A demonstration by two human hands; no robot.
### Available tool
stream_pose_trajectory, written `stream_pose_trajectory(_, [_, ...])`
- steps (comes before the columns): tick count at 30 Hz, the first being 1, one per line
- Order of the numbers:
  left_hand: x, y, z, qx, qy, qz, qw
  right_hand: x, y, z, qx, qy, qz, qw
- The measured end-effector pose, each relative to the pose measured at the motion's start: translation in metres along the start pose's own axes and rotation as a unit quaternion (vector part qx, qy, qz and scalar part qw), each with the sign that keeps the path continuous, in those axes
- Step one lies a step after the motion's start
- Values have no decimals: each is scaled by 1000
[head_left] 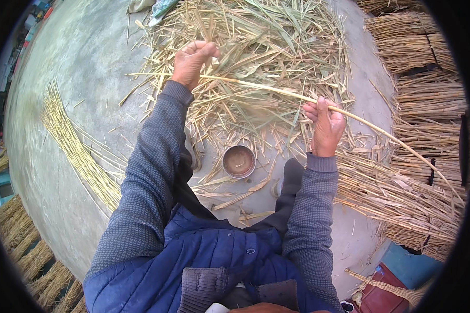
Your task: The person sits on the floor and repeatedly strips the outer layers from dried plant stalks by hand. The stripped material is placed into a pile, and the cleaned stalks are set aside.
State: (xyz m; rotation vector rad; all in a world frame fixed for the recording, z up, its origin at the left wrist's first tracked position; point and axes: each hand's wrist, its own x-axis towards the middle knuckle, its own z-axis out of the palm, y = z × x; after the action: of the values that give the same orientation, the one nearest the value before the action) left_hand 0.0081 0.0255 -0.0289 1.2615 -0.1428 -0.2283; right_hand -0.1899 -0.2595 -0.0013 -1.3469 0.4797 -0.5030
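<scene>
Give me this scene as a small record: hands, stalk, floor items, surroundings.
Left hand: over the leaf heap; grip unclear
Right hand: fingers closed on a long stalk
Stalk course: slants down to the right, slightly bowed
Bowl: small, round, on the floor near the heap
Left side: sheaf of thin yellowish stalks
Right side: stacked stalk bundles

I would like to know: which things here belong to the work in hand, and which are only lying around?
Seem to belong to the work:
long stalk, held in the right hand
loose leaves, piled below the left hand
pale stalks, lying at left
stalk bundles, at right

Seem only lying about:
round bowl, unheld
dark red object, lower right
</scene>
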Motion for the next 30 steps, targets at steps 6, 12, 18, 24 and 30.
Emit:
stream_pose_trajectory(6, [-2, 6, -11, 573, 17, 167, 802, -2, -4, -2, 3, -30, -3, 1000])
stream_pose_trajectory(12, [-25, 4, 52, 546, -198, 333, 743, -7, 11, 27, 23, -69, -6, 997])
stream_pose_trajectory(18, [-23, 0, 52, 573, -256, 289, 722, -6, 7, 28, 10, -66, -17, 998])
stream_pose_trajectory(24, [-17, 22, 4, 673, -196, 207, 682, 4, -21, -13, 19, 24, -34, 999])
stream_pose_trajectory(30, [-43, -1, 85, 414, -285, 259, 825, -11, -3, 23, 39, -101, -8, 994])
